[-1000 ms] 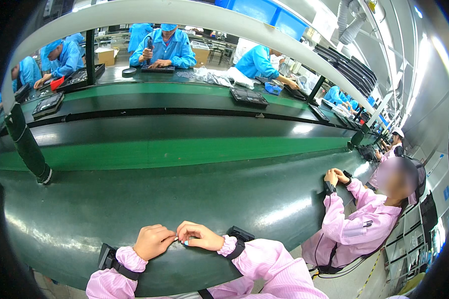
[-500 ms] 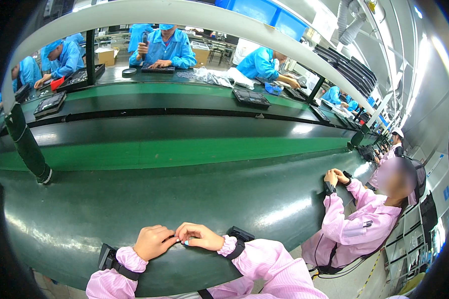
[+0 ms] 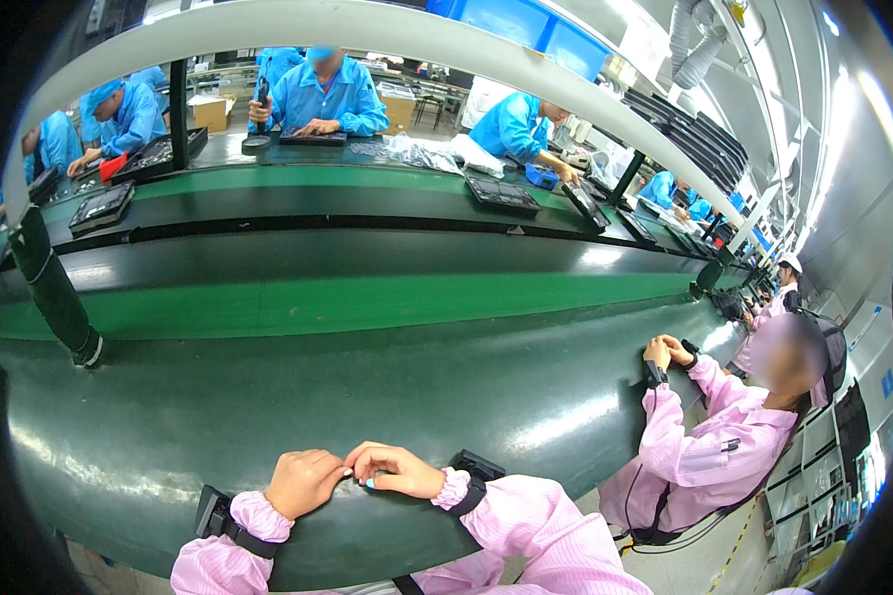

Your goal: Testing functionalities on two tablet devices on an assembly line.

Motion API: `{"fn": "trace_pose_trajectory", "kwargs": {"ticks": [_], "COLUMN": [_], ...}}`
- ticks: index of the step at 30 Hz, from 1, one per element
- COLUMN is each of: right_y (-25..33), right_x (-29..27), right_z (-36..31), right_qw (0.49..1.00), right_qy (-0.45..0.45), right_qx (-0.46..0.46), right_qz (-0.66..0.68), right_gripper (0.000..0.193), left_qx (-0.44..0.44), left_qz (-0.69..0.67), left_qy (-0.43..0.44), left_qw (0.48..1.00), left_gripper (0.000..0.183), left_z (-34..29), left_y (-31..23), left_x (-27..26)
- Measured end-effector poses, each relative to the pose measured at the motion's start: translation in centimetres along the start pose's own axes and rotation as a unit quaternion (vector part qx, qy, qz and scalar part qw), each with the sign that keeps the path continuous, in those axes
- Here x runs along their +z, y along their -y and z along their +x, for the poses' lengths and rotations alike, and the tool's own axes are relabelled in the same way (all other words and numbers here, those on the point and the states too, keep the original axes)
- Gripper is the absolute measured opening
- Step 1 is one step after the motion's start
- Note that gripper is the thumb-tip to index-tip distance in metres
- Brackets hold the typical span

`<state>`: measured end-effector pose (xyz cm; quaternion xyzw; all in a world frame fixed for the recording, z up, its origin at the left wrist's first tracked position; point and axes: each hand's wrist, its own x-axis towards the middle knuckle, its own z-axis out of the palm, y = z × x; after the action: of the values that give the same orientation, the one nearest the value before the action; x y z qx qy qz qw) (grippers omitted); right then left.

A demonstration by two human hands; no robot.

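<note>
My left hand (image 3: pixel 308 482) rests on the dark green tabletop (image 3: pixel 218 416) near its front edge, its fingers curled and closed. My right hand (image 3: pixel 397 470) lies close beside it, fingers bent down toward the table. The fingertips of both hands meet or almost meet, and light-coloured nails show there. Whatever lies between the fingertips, if anything, is too small and hidden to make out. Pink striped sleeves cover both forearms. A black strapped device (image 3: pixel 215 513) sits on my left wrist and another black device (image 3: pixel 478 466) on my right.
Beyond the table runs a green conveyor (image 3: pixel 327 302). Black trays (image 3: pixel 501 195) lie farther back, where people in blue work. A wrapped post (image 3: pixel 58 288) stands at left and a white rail (image 3: pixel 367 32) crosses above. A person in pink (image 3: pixel 709 436) sits to my right.
My hands stay in place; only their fingertips shift slightly. Across the line, one person in blue lowers a hand-held tool to a round dish, and another moves a black tray toward the conveyor.
</note>
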<state>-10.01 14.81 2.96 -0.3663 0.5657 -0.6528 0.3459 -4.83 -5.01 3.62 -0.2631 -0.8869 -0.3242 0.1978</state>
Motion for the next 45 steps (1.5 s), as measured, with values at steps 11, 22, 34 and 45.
{"fn": "trace_pose_trajectory", "kwargs": {"ticks": [11,22,34,45], "right_y": [-0.14,-0.43,-0.46,-0.21], "right_x": [-0.05,-0.03,-0.06,0.13], "right_z": [-0.05,0.06,-0.03,0.09], "right_qw": [1.000,0.999,1.000,1.000], "right_qy": [0.005,-0.020,0.003,-0.012], "right_qx": [-0.003,-0.028,-0.009,-0.026], "right_qz": [-0.013,-0.017,-0.005,-0.009], "right_gripper": [0.017,0.017,0.017,0.019], "left_qx": [-0.002,-0.015,-0.021,-0.028], "left_qz": [-0.007,-0.035,-0.034,0.002], "left_qy": [0.005,-0.028,-0.005,0.005], "left_qw": [1.000,0.999,0.999,1.000], "left_gripper": [0.007,0.005,0.009,0.008], "left_z": [0.02,0.32,0.14,0.17], "left_y": [-0.09,-0.03,-0.03,-0.26], "left_x": [-0.27,-0.19,-0.42,-0.28]}}
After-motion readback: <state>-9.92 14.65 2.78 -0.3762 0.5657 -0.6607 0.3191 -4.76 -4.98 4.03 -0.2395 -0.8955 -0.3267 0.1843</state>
